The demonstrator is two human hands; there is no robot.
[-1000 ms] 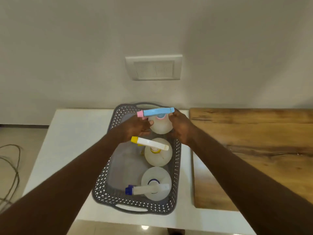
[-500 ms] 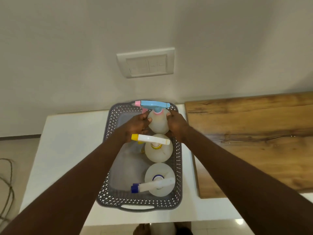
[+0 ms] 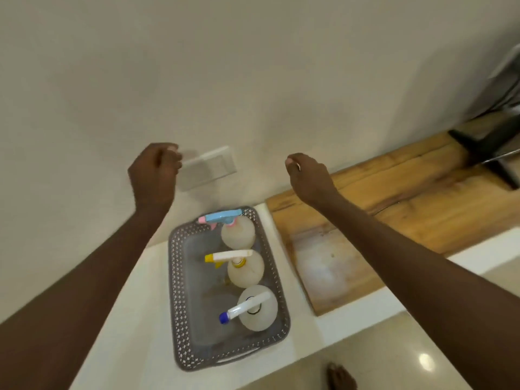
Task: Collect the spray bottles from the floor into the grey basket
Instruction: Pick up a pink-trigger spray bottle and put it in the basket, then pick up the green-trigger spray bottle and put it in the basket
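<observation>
The grey basket (image 3: 175, 277) stands on a white table (image 3: 132, 311). Three translucent spray bottles stand upright along its right side. One with a light-blue and pink head (image 3: 238, 233) is at the far end. One with a white head and yellow nozzle (image 3: 246, 269) is in the middle. One with a white head and blue nozzle (image 3: 257, 308) is nearest me. My left hand (image 3: 153, 173) and my right hand (image 3: 309, 175) hover well above the basket's far end, apart from each other. Both have loosely curled fingers and hold nothing.
A wooden board (image 3: 394, 201) lies on the table right of the basket. A black stand (image 3: 489, 149) sits at its far right end. A switch plate (image 3: 209, 168) is on the wall behind. A bare foot (image 3: 340, 375) shows on the tiled floor below.
Both hands have let go of the blue-headed bottle, which now stands in the basket, and have risen and spread apart. The view has tilted and swung to the right.
</observation>
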